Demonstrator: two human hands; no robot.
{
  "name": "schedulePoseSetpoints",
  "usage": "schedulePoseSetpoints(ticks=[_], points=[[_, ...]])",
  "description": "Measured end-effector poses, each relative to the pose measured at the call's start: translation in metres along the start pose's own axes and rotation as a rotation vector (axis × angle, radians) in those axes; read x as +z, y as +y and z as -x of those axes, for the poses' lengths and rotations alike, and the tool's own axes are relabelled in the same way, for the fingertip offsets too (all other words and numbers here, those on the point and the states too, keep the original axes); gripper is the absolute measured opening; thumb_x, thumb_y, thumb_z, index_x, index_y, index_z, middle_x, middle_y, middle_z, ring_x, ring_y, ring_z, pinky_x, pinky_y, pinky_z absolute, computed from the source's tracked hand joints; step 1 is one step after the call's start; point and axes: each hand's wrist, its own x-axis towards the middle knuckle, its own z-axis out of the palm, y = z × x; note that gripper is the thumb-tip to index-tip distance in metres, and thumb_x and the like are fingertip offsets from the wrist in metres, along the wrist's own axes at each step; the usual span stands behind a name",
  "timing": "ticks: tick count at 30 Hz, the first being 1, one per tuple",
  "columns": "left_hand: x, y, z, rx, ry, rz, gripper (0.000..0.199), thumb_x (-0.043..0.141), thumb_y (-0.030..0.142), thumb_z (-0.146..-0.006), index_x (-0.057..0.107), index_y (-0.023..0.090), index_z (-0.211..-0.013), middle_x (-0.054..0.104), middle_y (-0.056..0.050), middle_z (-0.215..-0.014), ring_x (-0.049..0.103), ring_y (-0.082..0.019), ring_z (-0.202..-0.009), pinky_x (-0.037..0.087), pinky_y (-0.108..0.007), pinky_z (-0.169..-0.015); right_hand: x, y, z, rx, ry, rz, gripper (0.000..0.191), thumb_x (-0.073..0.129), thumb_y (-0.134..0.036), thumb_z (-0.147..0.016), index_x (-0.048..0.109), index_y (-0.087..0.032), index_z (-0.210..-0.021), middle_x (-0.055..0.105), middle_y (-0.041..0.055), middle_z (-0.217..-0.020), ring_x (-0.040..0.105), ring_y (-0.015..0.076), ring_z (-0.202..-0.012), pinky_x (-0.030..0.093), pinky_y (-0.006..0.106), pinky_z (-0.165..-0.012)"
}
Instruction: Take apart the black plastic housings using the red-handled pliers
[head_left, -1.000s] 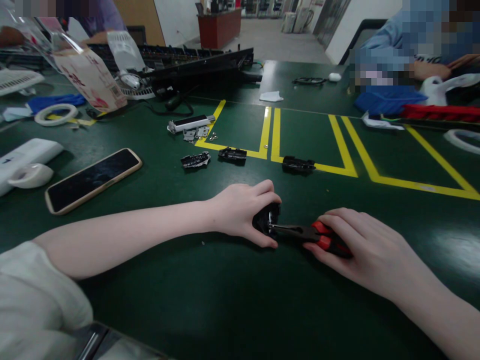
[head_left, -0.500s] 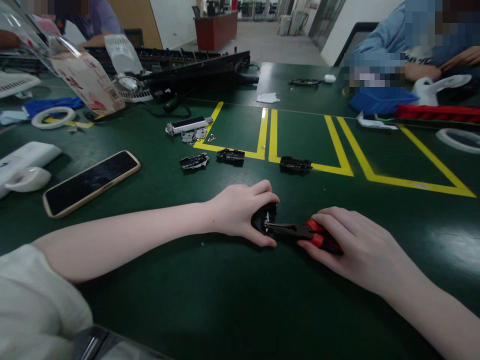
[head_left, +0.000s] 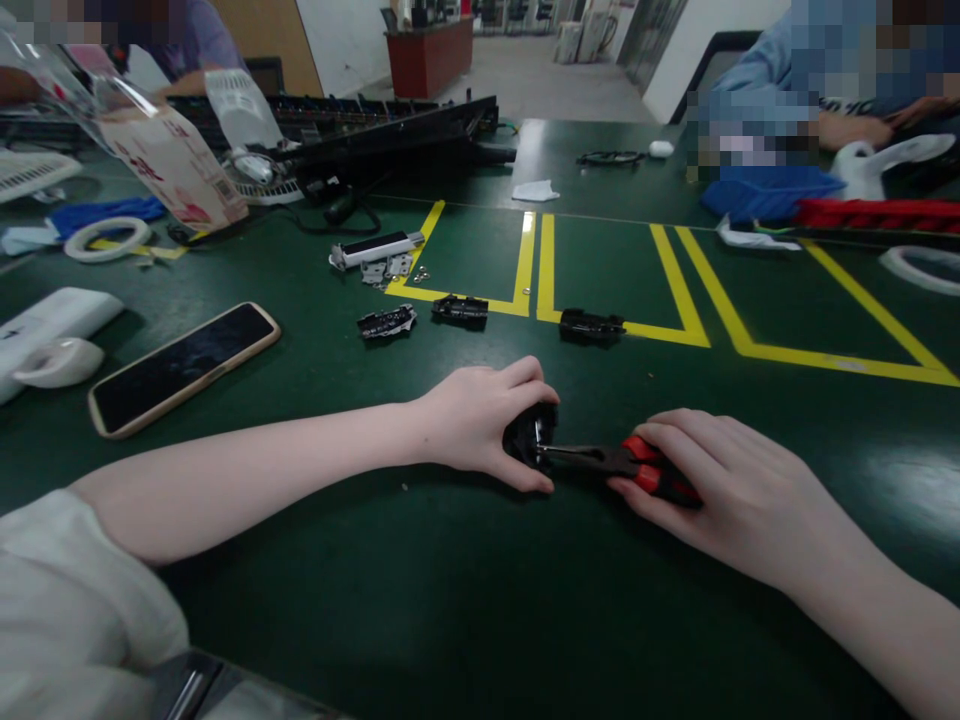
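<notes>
My left hand [head_left: 487,425] grips a small black plastic part [head_left: 529,435] between thumb and fingers on the dark green table. Much of that part is hidden by the hand. In my right hand [head_left: 712,480] are needle-nose pliers [head_left: 611,460] with red and black handles. Their jaws point left, and the tips reach a shiny metal bit at the right side of the black part; whether they pinch it I cannot tell. Beyond my hands lie similar black parts: one at left [head_left: 387,321], one beside it [head_left: 460,311], and one on the yellow tape [head_left: 591,326].
A phone [head_left: 185,370] lies at left, near a white tape dispenser [head_left: 56,340]. A white and black device [head_left: 377,250] and small metal plates [head_left: 386,269] lie behind the black parts. A long black housing [head_left: 397,145] stands farther back. A co-worker's sleeve [head_left: 757,85] shows at right.
My right hand and the pliers have shifted slightly to the right, and the plier tips have moved a little the same way. My left hand stays on the black part.
</notes>
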Motion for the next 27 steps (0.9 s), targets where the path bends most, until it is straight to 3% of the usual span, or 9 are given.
schedulePoseSetpoints(ticks=[17, 27], points=[[0.000, 0.000, 0.001, -0.002, 0.000, 0.005, 0.078, 0.072, 0.066, -0.076, 0.055, 0.013, -0.130, 0.056, -0.011, -0.122, 0.063, -0.020, -0.090, 0.051, -0.030, -0.072, 0.002, -0.008, -0.005, -0.001, 0.008, 0.026, 0.030, 0.050, -0.036, -0.097, 0.062, -0.009, -0.096, 0.067, 0.0152, -0.087, 0.065, 0.0218, -0.071, 0.055, 0.033, -0.058], [0.000, 0.001, 0.001, -0.016, -0.004, -0.008, 0.080, 0.071, 0.070, -0.075, 0.055, 0.012, -0.128, 0.057, -0.010, -0.121, 0.062, -0.019, -0.087, 0.050, -0.028, -0.068, -0.002, 0.000, 0.000, 0.021, -0.036, -0.013, 0.030, 0.052, -0.041, -0.095, 0.062, -0.013, -0.099, 0.067, 0.0141, -0.089, 0.065, 0.0235, -0.072, 0.054, 0.036, -0.058]])
